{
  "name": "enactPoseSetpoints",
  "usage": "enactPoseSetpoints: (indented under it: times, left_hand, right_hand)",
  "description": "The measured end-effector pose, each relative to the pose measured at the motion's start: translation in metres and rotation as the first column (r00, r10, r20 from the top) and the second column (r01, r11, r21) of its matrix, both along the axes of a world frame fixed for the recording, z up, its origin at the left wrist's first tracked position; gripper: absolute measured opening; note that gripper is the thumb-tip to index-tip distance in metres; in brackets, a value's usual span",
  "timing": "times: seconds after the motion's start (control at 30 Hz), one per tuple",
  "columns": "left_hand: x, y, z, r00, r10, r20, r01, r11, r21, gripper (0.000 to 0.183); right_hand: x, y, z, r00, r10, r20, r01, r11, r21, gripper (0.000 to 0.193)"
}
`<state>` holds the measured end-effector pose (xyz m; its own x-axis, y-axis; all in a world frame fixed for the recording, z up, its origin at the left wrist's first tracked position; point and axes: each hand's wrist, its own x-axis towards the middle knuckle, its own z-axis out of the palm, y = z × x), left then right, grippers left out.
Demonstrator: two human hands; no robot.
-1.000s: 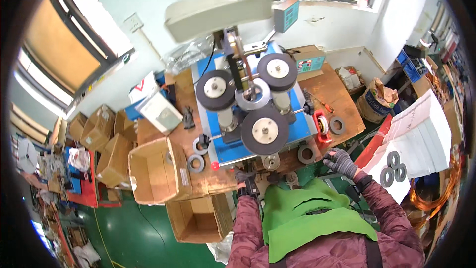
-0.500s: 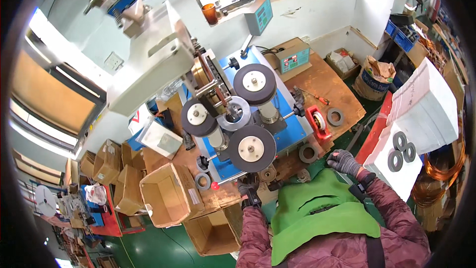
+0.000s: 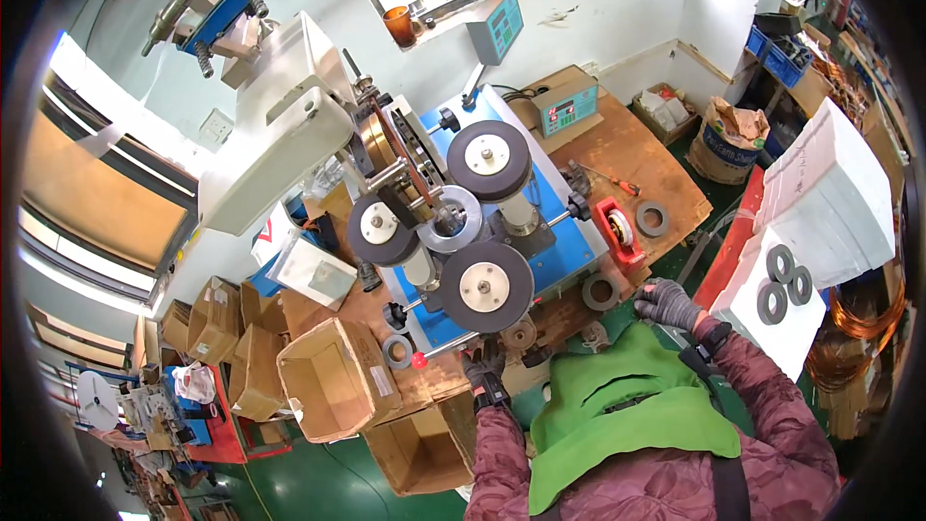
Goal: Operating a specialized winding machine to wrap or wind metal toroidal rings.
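My left hand (image 3: 484, 369), in a dark grey glove, is at the table's front edge, just below the machine's front black roller (image 3: 486, 291). Its fingers look stretched out and apart, with nothing visible in them. My right hand (image 3: 667, 305), also gloved, is beside the table's right front corner, fingers curled in and no object showing. The winding machine (image 3: 564, 275) has a blue base, several black rollers and a metal ring (image 3: 451, 219) standing between them. A dark grey ring core (image 3: 601, 291) lies on the table between the machine and my right hand.
A red tape dispenser (image 3: 617, 230) and another grey ring (image 3: 652, 219) are on the wooden table (image 3: 675, 174). Several ring cores (image 3: 772, 302) rest on a white block at right. Cardboard boxes (image 3: 333, 381) stand at left. Copper wire coils (image 3: 849, 352) hang at far right.
The view has shifted slightly. My left hand's fingers look more spread than before, while my right hand stays curled near the table corner. The ring cores stay in place.
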<state>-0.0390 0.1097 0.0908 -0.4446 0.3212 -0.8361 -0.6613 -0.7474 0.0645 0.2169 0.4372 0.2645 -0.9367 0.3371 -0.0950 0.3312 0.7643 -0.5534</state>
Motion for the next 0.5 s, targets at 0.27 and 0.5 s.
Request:
enactPoseSetpoints:
  times: [0.27, 0.5]
  left_hand:
    - [0.003, -0.040, -0.053, 0.981, 0.139, -0.132, -0.065, 0.887, 0.457, 0.062]
    - [0.009, -0.024, 0.023, 0.996, 0.084, -0.018, -0.084, 0.995, 0.045, 0.060]
  right_hand:
    - [-0.047, -0.006, 0.017, 0.986, 0.068, -0.153, -0.084, 0.992, -0.099, 0.017]
    - [-0.082, -0.002, 0.038, 0.984, 0.086, -0.154, -0.112, 0.979, -0.172, 0.018]
